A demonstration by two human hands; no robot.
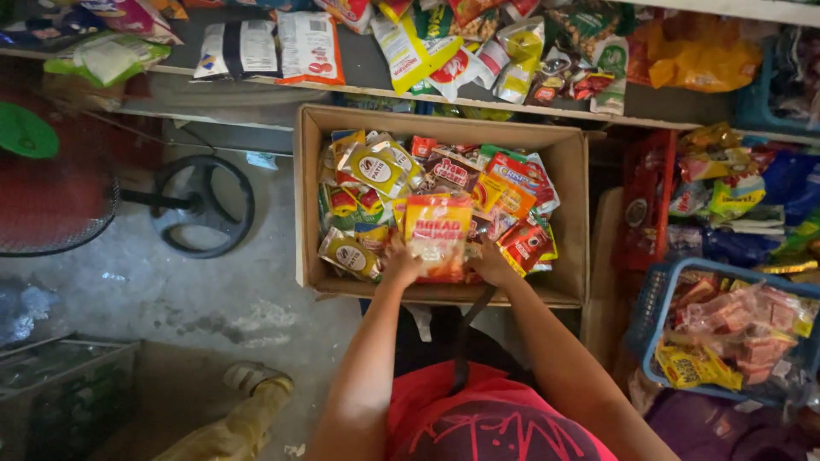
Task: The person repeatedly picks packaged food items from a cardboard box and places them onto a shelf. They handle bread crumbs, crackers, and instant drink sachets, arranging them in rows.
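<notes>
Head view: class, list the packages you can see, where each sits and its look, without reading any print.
Orange packet: over the cardboard box, held by both hands.
Yellow sachets: box's left.
Red packet: box's right.
White-and-red bag: shelf above.
Pinkish packs: blue basket, right.

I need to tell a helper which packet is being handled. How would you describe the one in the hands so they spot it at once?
Find the open cardboard box on the floor below the shelf. At its near edge, the left hand and right hand hold one packet upright. It is orange with a clear window, and stands taller than the packets around it.
</notes>
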